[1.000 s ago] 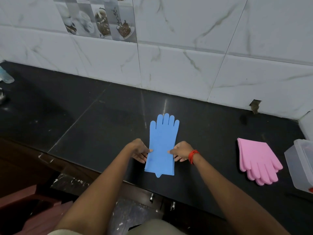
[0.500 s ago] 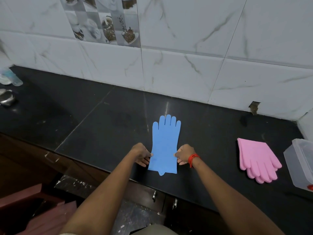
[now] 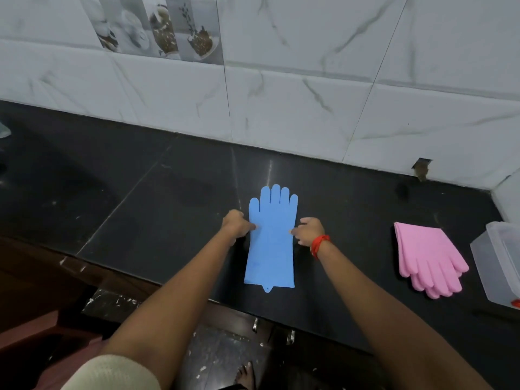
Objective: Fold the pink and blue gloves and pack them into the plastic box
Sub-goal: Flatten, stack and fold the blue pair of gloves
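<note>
The blue gloves (image 3: pixel 271 240) lie flat and stacked on the black counter (image 3: pixel 157 209), fingers pointing at the wall, cuff near the front edge. My left hand (image 3: pixel 237 225) pinches their left edge just below the thumb. My right hand (image 3: pixel 308 229), with a red band at the wrist, pinches the right edge at the same height. The pink gloves (image 3: pixel 427 257) lie folded further right, fingers pointing toward me. The clear plastic box (image 3: pixel 498 266) stands at the right edge, open at the top and partly cut off.
A white marble-tiled wall (image 3: pixel 281 108) runs along the back of the counter and turns a corner at the far right. Dark cabinet fronts and the floor lie below the front edge. A small clear object (image 3: pixel 4 130) shows at the far left.
Both hands have slid up the sides of the blue gloves, from the cuff area to just below the glove's thumb. The gloves stay flat in the same place.
</note>
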